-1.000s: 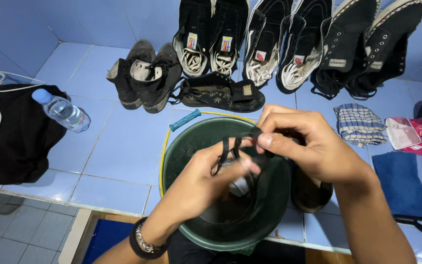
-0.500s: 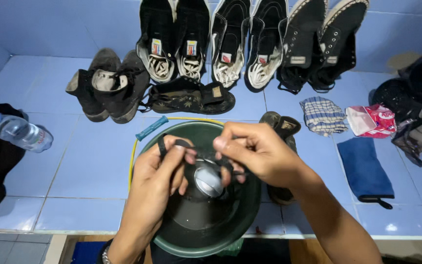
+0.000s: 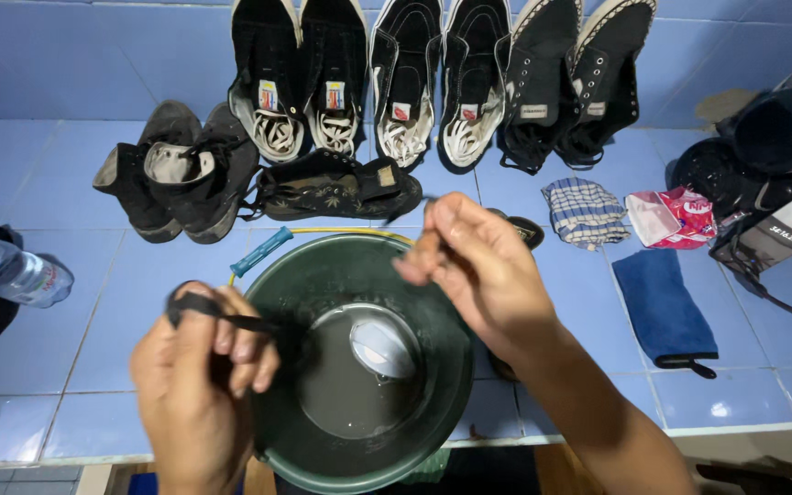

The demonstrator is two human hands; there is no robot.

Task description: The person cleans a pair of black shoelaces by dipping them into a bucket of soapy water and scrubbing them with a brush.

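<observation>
My left hand (image 3: pixel 196 380) grips a black shoelace (image 3: pixel 231 321) over the left rim of a dark green bucket (image 3: pixel 433 312). The lace runs from my fist towards the bucket's inside, where grey water and a pale round object (image 3: pixel 382 346) show. My right hand (image 3: pixel 478 266) hovers above the bucket's right rim with fingers pinched; its end of the lace is blurred. The two hands are apart, the lace stretched between them.
Several black shoes lean against the blue tiled wall (image 3: pixel 433 82), with more black shoes (image 3: pixel 176 165) and a dark sandal (image 3: pixel 336 188) in front. A plastic bottle (image 3: pixel 11 272) lies left. A checked cloth (image 3: pixel 584 211), a pink packet (image 3: pixel 676 218) and a blue towel (image 3: pixel 662 307) lie right, beside a helmet (image 3: pixel 786 128).
My hands have drawn apart from the middle of the bucket, the left going down-left and the right up-right, pulling the lace out. The view has shifted slightly.
</observation>
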